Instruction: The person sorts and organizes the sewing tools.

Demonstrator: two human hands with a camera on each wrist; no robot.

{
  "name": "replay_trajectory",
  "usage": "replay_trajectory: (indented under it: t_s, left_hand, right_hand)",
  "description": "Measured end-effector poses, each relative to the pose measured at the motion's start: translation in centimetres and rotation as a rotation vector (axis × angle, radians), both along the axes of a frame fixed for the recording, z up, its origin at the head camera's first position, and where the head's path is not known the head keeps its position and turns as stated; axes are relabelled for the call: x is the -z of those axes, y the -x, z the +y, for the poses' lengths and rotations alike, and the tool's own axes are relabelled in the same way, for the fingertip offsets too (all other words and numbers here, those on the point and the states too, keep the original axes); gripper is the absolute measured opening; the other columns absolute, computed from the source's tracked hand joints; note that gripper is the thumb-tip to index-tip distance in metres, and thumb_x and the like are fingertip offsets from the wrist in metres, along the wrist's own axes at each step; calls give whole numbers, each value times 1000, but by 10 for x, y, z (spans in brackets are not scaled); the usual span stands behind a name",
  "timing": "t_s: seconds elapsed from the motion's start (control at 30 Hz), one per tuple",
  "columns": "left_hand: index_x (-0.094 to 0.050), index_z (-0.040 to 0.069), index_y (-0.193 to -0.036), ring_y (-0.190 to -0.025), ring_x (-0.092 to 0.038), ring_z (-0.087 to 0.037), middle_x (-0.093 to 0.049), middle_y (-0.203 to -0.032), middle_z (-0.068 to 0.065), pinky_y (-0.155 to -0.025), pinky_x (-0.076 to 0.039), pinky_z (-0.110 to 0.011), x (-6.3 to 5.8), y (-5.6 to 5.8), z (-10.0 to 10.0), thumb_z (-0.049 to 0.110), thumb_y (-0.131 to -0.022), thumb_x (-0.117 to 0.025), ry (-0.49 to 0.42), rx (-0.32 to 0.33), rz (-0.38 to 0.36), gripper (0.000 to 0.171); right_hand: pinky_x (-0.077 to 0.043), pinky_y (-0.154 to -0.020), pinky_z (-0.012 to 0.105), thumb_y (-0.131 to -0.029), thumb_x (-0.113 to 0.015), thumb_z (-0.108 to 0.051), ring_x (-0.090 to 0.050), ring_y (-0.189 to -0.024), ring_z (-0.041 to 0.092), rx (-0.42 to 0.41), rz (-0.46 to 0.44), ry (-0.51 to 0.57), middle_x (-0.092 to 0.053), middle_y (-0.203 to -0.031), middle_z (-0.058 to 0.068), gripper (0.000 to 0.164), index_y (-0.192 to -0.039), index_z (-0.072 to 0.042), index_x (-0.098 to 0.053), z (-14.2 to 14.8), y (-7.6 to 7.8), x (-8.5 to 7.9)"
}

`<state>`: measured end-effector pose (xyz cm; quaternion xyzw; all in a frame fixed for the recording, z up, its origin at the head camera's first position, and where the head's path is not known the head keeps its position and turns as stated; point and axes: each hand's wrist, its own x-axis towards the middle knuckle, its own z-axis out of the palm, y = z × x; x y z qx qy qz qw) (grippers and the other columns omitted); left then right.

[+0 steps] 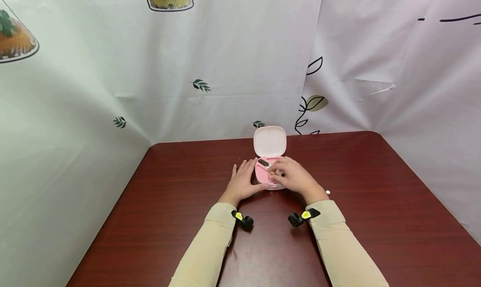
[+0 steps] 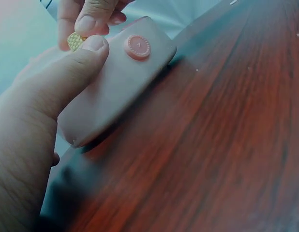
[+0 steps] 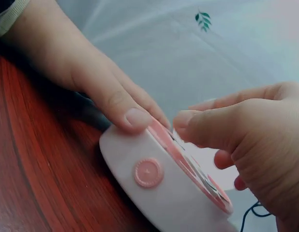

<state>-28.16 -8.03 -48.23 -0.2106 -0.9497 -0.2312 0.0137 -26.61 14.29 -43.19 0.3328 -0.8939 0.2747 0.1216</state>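
A small white case [image 1: 275, 186] with a pink inner tray [image 1: 262, 176] stands on the table, its white lid [image 1: 269, 141] raised at the back. My left hand [image 1: 243, 182] rests against its left side with fingers extended, the thumb on the front rim. Over the tray, my right hand [image 1: 294, 176] pinches a gold dimpled thimble [image 2: 75, 41] between thumb and fingers. A dark-handled tool [image 1: 264, 163] lies in the tray's back left part. On the case's front is a round pink button [image 3: 149, 172]. The right hand covers the tray's right part.
The dark red wooden table [image 1: 180, 199] reaches back to a white patterned cloth [image 1: 233, 69], which also hangs at both sides. A small white bit [image 1: 328, 192] lies on the table beside the right wrist. Black cameras are strapped to both wrists.
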Motion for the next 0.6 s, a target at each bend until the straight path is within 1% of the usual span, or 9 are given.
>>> replay_trajectory:
  t_s: [0.13,0.3,0.4,0.6]
  left_hand:
    - [-23,18,-163,-153,-21,-32,-32,-163,-11,-121,-6,-61,-1,0,-1,74,-82,-63,-6,3,1,106]
    - [-23,18,-163,-153,-21,-31,-32,-163,-11,-121,-5,-60,-1,0,-1,74,-82,-62,0,4,-1,106]
    - [-23,18,-163,-154,-20,-30,-32,-163,-10,-122,-5,-60,0,1,0,74,-82,-62,5,-2,-5,106]
    - [-23,17,-163,-154,-19,-30,-32,-163,-10,-122,-4,-59,1,1,0,73,-82,-62,-1,-4,-9,106]
  right_hand:
    - [-49,-84,39,-84,-83,-17,-56,-90,18,-60,-12,-51,-67,-88,-3,14,-96,-12,-79,-5,0,0]
    - [-48,-85,39,-84,-83,-17,-57,-90,18,-70,-4,-78,-66,-85,-5,13,-95,-12,-79,-7,1,2]
    - [-49,-88,40,-84,-83,-16,-58,-92,19,-74,-6,-82,-67,-87,-4,13,-96,-12,-80,-8,2,2]
    - [-47,-95,43,-85,-81,-16,-59,-99,24,-109,10,-96,-68,-88,-1,13,-97,-10,-80,-7,2,1]
